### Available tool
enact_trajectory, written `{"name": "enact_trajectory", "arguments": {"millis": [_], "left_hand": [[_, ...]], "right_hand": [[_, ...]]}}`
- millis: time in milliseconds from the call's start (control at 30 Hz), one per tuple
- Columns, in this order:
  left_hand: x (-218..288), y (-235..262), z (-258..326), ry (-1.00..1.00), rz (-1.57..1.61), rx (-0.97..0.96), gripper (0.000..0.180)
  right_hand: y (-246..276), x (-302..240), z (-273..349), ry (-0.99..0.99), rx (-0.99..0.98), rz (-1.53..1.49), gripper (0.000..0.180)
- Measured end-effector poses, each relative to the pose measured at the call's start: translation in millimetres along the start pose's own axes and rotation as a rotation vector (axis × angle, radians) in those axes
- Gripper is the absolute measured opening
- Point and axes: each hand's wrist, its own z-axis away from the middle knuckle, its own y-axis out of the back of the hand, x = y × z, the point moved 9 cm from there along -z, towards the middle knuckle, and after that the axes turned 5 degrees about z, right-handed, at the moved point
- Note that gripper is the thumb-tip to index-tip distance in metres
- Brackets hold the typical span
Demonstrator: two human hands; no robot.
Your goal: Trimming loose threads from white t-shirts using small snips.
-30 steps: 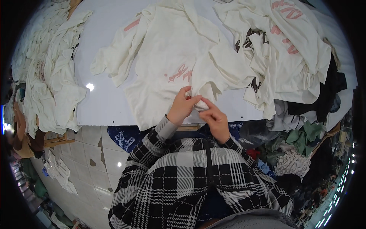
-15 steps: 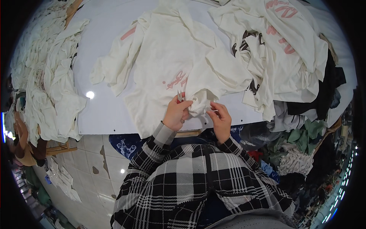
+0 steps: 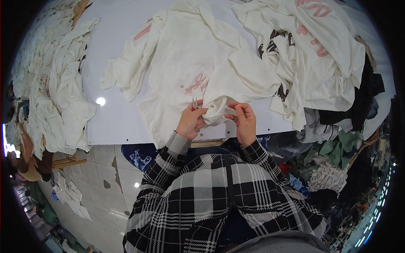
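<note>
Both-handed: left hand and right hand pinching cream shirt hem on white table.

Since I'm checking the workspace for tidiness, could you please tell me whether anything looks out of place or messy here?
Yes. A heap of garments at the right overhangs the white table edge, and pale cloths lie on the tiled floor at lower left. The cream shirt the hands hold is rumpled, not flat.

Garment workshop, at a finishing table.
Heaps of cream shirts left of the hands, mixed clothes piled right, white worktable, tiled floor below.
</note>
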Motion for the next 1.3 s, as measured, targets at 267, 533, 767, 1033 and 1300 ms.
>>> {"name": "enact_trajectory", "arguments": {"millis": [267, 533, 767, 1033, 1300], "left_hand": [[1, -6, 2, 0.018, -0.002, -0.008, 0.044], [0, -2, 0, 0.022, -0.008, -0.02, 0.042], [70, -41, 39, -0.603, -1.329, 0.091, 0.034], [44, -95, 46, -0.376, -1.571, -0.313, 0.03], [34, -94, 34, -0.352, -1.62, -0.315, 0.031]], "right_hand": [[-1, 2, 8, 0.253, -0.083, 0.543, 0.026], [-11, -1, -4, 0.222, -0.111, 0.473, 0.01], [-8, -9, -16, 0.018, -0.182, 0.4, 0.011], [-20, -12, -23, 0.02, -0.317, 0.565, 0.011], [-30, -20, -20, 0.063, -0.367, 0.636, 0.011]]}}
